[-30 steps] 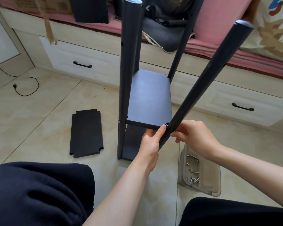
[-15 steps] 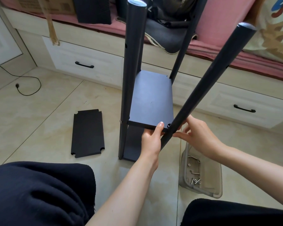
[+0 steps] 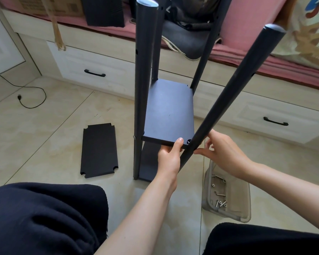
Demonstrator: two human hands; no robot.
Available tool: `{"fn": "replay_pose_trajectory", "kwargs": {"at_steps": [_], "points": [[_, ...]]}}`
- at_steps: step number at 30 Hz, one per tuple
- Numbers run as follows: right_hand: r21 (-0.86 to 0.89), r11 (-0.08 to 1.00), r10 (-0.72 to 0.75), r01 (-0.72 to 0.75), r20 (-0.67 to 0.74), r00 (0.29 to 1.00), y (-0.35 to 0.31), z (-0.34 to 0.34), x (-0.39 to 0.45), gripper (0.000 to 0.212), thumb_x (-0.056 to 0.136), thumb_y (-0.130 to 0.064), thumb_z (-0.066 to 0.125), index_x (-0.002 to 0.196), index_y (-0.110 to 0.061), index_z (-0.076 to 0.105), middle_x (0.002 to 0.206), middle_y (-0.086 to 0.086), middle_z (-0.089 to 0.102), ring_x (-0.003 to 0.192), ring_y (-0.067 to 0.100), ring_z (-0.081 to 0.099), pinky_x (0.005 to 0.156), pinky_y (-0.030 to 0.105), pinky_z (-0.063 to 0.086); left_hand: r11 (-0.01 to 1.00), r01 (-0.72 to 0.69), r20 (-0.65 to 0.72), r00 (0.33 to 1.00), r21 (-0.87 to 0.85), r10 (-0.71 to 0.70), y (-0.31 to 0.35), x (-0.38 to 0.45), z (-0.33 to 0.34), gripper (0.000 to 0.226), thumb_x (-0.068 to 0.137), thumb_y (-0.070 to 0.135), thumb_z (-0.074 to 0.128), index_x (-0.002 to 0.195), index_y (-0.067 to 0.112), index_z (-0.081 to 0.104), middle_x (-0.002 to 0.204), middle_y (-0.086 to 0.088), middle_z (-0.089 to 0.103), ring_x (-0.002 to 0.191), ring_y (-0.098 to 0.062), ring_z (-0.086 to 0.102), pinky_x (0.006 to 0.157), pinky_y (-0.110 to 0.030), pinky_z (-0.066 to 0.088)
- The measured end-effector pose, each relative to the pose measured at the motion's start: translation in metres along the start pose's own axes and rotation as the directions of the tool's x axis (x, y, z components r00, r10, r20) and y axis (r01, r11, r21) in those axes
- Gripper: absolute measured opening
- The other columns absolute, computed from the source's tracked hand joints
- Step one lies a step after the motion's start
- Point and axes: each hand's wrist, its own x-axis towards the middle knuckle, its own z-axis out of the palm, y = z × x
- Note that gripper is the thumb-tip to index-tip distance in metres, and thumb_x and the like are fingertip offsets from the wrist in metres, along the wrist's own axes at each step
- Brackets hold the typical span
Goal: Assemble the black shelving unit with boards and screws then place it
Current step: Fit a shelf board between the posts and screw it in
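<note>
Head view: I saw left hand (image 3: 168, 156) pinching shelf board (image 3: 170, 111) edge; right hand (image 3: 224, 153) fingers curled at leaning pole (image 3: 234, 89), top tilted right, hold unclear.

The shelf board (image 3: 168, 111), its poles (image 3: 143, 85) and the spare board (image 3: 99, 150) on the floor are all showing matte black, the pole tops capped in pale grey. The floor tiles (image 3: 44, 129) are showing a mottled cream, and the drawers (image 3: 92, 68) are showing off-white with black handles. A pink cushion (image 3: 247, 24) is lying beside a fabric (image 3: 309, 34) patterned in cream, blue and red, while silver screws (image 3: 221, 203) are glinting in a translucent grey tray (image 3: 244, 205).
</note>
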Motion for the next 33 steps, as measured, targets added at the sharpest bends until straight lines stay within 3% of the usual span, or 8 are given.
{"fn": "replay_pose_trajectory", "kwargs": {"at_steps": [4,9,13,19,22,25,29,33], "points": [[0.030,0.999,-0.014,0.013,0.019,1.000,-0.0015,0.0012,0.0021,0.035,0.083,-0.029,0.077,0.102,-0.042,0.052,0.089,-0.013,0.062,0.076,0.009,0.059,0.075,0.046,0.054,1.000,0.006,-0.001,1.000,0.019,-0.006,0.0018,0.0015,-0.0055,0.019,0.093,0.041,0.065,0.104,0.026,0.069,0.101,0.005,0.076,0.100,-0.015,0.070,0.087,-0.033,0.055],[0.013,0.997,-0.070,0.070,0.003,0.998,-0.0079,0.0016,0.0038,0.040,0.081,-0.029,0.079,0.095,-0.049,0.048,0.079,-0.013,0.057,0.070,0.009,0.056,0.070,0.043,0.054,0.999,-0.008,0.004,1.000,0.041,0.008,0.0050,0.0016,-0.0098,0.015,0.094,0.040,0.064,0.097,0.026,0.069,0.089,0.009,0.077,0.081,-0.002,0.071,0.061,-0.014,0.051],[-0.007,0.999,-0.053,0.053,-0.010,0.999,-0.0070,0.0006,0.0048,0.029,0.079,-0.028,0.082,0.098,-0.025,0.059,0.072,-0.015,0.051,0.064,0.011,0.050,0.067,0.045,0.053,0.998,0.007,0.021,1.000,0.064,-0.008,0.0058,-0.0008,-0.0097,0.016,0.094,0.040,0.064,0.100,0.026,0.068,0.092,0.004,0.077,0.087,-0.011,0.073,0.075,-0.025,0.054],[0.020,0.997,-0.072,0.072,-0.009,0.997,-0.0091,-0.0010,0.0052,0.029,0.077,-0.024,0.083,0.098,-0.020,0.063,0.069,-0.013,0.048,0.065,0.014,0.051,0.068,0.045,0.053,0.999,0.031,0.030,0.999,0.033,-0.032,0.0060,-0.0019,-0.0084,0.020,0.095,0.040,0.064,0.103,0.022,0.068,0.097,-0.005,0.077,0.098,-0.022,0.072,0.088,-0.038,0.053],[0.029,0.996,-0.080,0.080,-0.006,0.997,-0.0075,-0.0005,0.0038,0.028,0.078,-0.024,0.082,0.098,-0.022,0.062,0.070,-0.016,0.051,0.066,0.015,0.052,0.067,0.044,0.053,0.999,0.052,0.022,0.998,0.006,-0.053,0.0059,-0.0011,-0.0074,0.021,0.094,0.041,0.064,0.102,0.022,0.069,0.097,-0.004,0.077,0.098,-0.022,0.072,0.085,-0.036,0.054],[0.050,0.994,-0.096,0.095,0.015,0.995,-0.0062,0.0006,0.0028,0.034,0.079,-0.023,0.082,0.096,-0.034,0.054,0.080,-0.032,0.054,0.071,0.014,0.054,0.066,0.039,0.054,0.997,0.073,0.017,0.997,-0.012,-0.073,0.0069,-0.0016,-0.0062,0.022,0.094,0.042,0.065,0.102,0.022,0.068,0.095,-0.001,0.077,0.096,-0.018,0.072,0.080,-0.032,0.051],[0.047,0.995,-0.090,0.088,0.042,0.995,-0.0050,0.0017,0.0027,0.047,0.078,-0.021,0.082,0.093,-0.044,0.044,0.087,-0.030,0.055,0.073,0.013,0.055,0.067,0.033,0.054,0.997,0.079,-0.002,0.997,-0.009,-0.079,0.0072,-0.0017,-0.0052,0.029,0.094,0.044,0.065,0.107,0.018,0.068,0.100,-0.003,0.076,0.101,-0.022,0.070,0.088,-0.037,0.053],[0.049,0.995,-0.092,0.091,0.019,0.996,-0.0066,0.0018,0.0029,0.047,0.079,-0.018,0.082,0.092,-0.043,0.045,0.082,-0.032,0.055,0.073,0.013,0.056,0.066,0.036,0.054,0.995,0.091,-0.001,0.996,-0.042,-0.091,0.0090,-0.0024,-0.0050,0.030,0.094,0.043,0.065,0.109,0.017,0.068,0.104,-0.004,0.076,0.101,-0.020,0.071,0.075,-0.030,0.051]]}}
